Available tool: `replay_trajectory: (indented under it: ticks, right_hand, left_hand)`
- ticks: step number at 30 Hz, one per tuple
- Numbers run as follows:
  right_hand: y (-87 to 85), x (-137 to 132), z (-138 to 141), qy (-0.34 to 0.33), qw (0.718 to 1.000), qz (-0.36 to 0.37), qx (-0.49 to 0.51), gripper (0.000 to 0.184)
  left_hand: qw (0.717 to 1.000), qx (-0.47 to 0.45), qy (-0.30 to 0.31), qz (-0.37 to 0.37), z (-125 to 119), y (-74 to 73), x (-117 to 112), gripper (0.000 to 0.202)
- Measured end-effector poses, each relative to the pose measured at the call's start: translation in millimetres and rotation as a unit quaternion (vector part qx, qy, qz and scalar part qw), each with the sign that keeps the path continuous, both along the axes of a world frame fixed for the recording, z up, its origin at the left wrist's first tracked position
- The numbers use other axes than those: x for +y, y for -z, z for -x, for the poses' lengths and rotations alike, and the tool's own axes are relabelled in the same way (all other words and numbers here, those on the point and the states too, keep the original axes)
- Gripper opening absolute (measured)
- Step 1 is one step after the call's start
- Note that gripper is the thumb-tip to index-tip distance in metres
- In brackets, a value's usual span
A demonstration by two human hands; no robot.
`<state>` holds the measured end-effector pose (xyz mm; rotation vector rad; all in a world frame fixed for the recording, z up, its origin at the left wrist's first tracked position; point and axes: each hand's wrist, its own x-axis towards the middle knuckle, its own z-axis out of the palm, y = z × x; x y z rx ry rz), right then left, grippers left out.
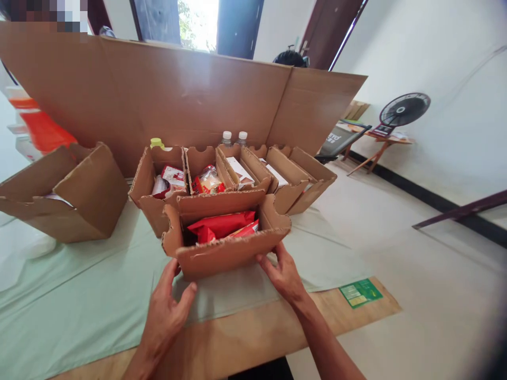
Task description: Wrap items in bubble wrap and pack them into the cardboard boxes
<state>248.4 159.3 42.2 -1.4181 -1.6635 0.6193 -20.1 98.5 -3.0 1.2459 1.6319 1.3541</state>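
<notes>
Left hand (169,309) spread, right hand (284,274) touching a cardboard box (232,256), whether gripping I cannot tell

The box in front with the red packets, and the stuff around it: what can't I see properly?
All in the head view:
- Bottoms of the red packets: hidden by the front wall of the front box.
- Lower parts of the two bottles: hidden behind the row of boxes.
- Most of what's inside the left box: hidden by its walls.
- Print on the green sheet: too small to read.
</notes>
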Motion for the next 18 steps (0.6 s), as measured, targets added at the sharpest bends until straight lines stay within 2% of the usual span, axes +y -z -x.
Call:
replay_trajectory:
  ticks: [3, 8, 12, 15, 17, 18]
  right_hand:
    - [11.8, 7.0, -7.1, -0.01, 0.998, 0.066, 0.018, 0.031]
    - [17.7, 13.1, 5.4, -0.021, 0.997, 0.067, 0.013, 0.03]
    - [20.7, 25.9, 12.5, -0.019, 0.997, 0.072, 0.015, 0.034]
    - [40.8, 26.0, 8.2, -0.017, 0.998, 0.061, -0.009, 0.038]
    - [62.9, 23.0, 0.7, 0.0, 0.998, 0.014, -0.069, 0.044]
    - [74.6, 21.9, -4.0, 0.031, 0.993, -0.033, -0.104, 0.05]
  left_hand:
    - [0.999, 0.012, 0.032, 0.035, -3.7, 12.8, 9.0, 0.062]
    - [0.999, 0.02, -0.018, 0.041, 1.7, 21.6, 5.7, 0.055]
    - [0.999, 0.009, -0.013, 0.039, 1.1, 24.2, 17.2, 0.055]
    - [0.999, 0.01, -0.005, 0.043, -3.1, 28.4, 15.5, 0.067]
    - [0.999, 0.026, 0.021, 0.039, -1.9, 30.4, 6.6, 0.073]
    - [0.997, 0.041, 0.047, 0.034, 1.9, 30.3, 1.0, 0.074]
